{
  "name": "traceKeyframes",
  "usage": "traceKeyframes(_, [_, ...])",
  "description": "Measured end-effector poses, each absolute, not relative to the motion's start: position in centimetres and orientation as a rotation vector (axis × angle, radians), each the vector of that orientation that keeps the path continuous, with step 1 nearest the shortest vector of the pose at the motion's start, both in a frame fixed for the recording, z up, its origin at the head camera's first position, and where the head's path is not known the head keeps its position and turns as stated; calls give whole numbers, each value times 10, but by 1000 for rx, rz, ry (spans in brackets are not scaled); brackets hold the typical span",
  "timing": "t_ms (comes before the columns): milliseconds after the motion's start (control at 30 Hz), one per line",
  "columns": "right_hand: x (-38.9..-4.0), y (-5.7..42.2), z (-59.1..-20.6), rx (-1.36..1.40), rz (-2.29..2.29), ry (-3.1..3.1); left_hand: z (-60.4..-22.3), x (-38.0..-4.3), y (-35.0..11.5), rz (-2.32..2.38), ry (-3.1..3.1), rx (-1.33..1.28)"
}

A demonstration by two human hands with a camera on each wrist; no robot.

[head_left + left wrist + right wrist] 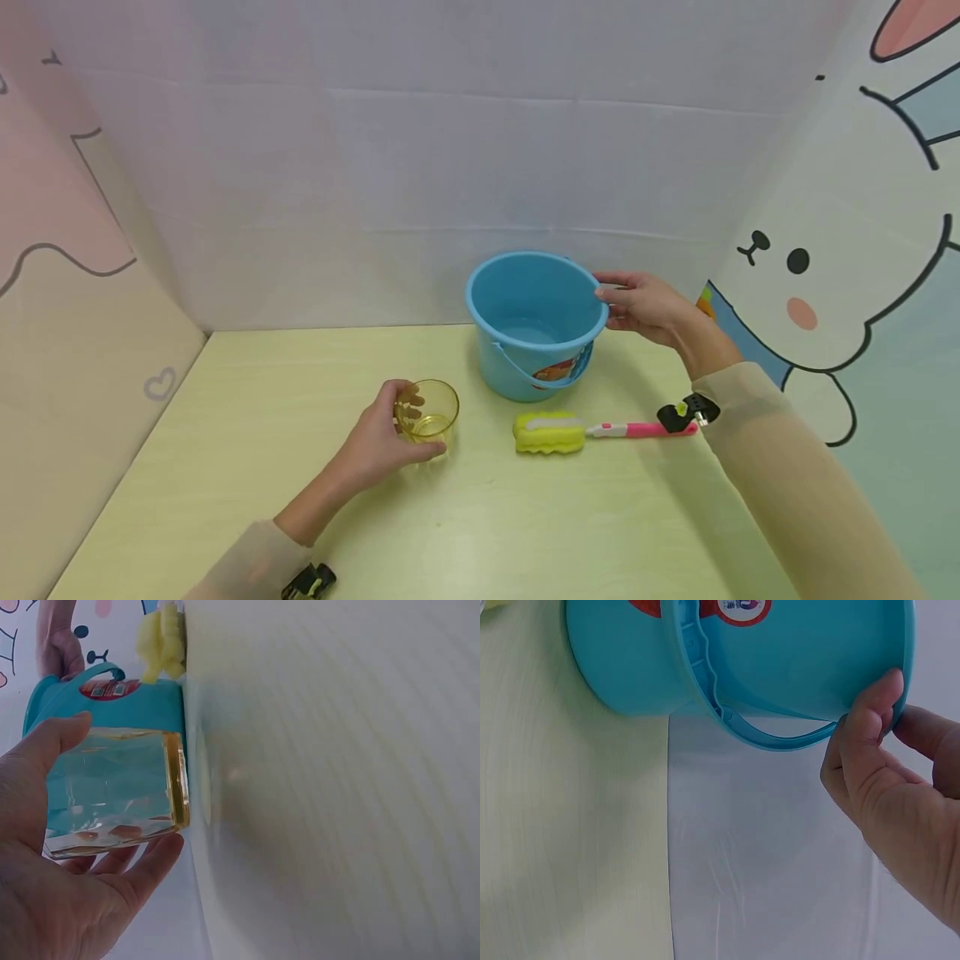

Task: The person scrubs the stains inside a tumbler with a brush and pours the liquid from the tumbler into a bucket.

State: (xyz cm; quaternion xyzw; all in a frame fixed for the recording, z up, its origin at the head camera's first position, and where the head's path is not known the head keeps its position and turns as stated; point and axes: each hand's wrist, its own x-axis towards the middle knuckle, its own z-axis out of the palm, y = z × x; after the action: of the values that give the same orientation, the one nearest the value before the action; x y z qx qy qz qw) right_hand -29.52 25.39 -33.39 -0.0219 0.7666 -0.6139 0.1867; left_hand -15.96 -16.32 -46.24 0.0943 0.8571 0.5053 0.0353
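Observation:
A clear yellowish drinking glass (433, 417) is upright in my left hand (378, 442), the thumb on its near side and the fingers round the far side. Its thick amber base (177, 780) is at or just above the tabletop; I cannot tell whether they touch. To its right stands a light blue bucket (510, 367) with its handle hanging down at the front. My right hand (648, 308) pinches the bucket's right rim between thumb and fingers, near the handle's joint (838, 727). Inside the bucket, only smooth walls and bottom show.
In front of the bucket lies a sponge brush with a yellow head (550, 433) and a pink and white handle (637, 430), partly behind the right wrist's camera. The pale table (285, 392) meets a white cloth wall (337, 275) at the back and printed cloths at both sides.

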Motion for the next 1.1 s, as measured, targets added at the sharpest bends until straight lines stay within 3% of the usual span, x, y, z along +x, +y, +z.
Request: traceKeyframes(1100, [-296,261,-335,-65,-1739,2132,-469,-136,-143,1504,2637,288])
